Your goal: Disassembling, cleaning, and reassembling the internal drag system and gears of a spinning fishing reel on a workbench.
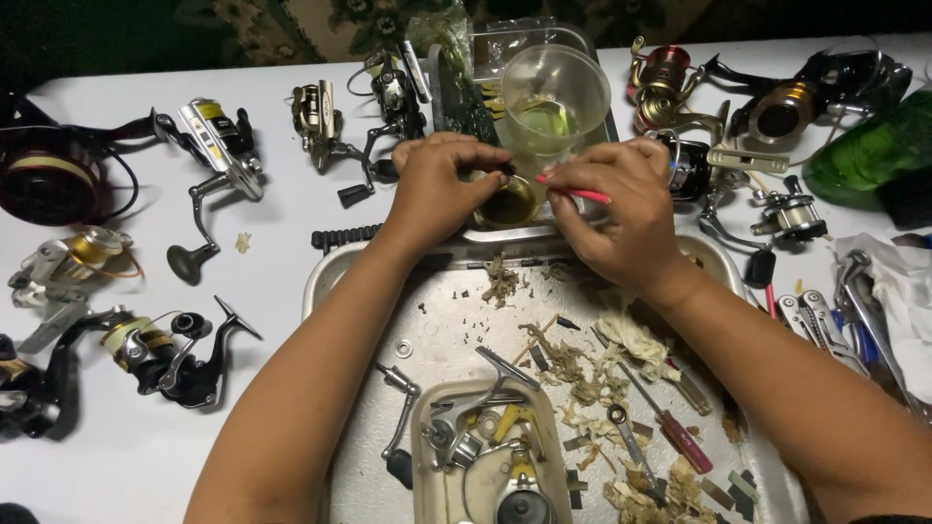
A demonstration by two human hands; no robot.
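Observation:
My left hand [442, 189] pinches a small part over a little round dish of yellowish liquid [508, 204] at the far edge of a metal tray [335, 267]. My right hand [621, 218] grips a thin red-handled tool [578, 192] whose tip points toward that dish. Just behind the hands stands a clear plastic cup [553, 97] with some pale liquid in it. Both forearms reach over the tray.
The tray holds scraps of dirty wipe [621, 335], a red screwdriver [670, 422], a wrench [626, 437] and a plastic tub of reel parts [490, 456]. Several fishing reels lie around on the white table [126, 456]: [218, 141], [160, 349], [670, 82]. Pliers [825, 325] and a green bottle [869, 150] are at right.

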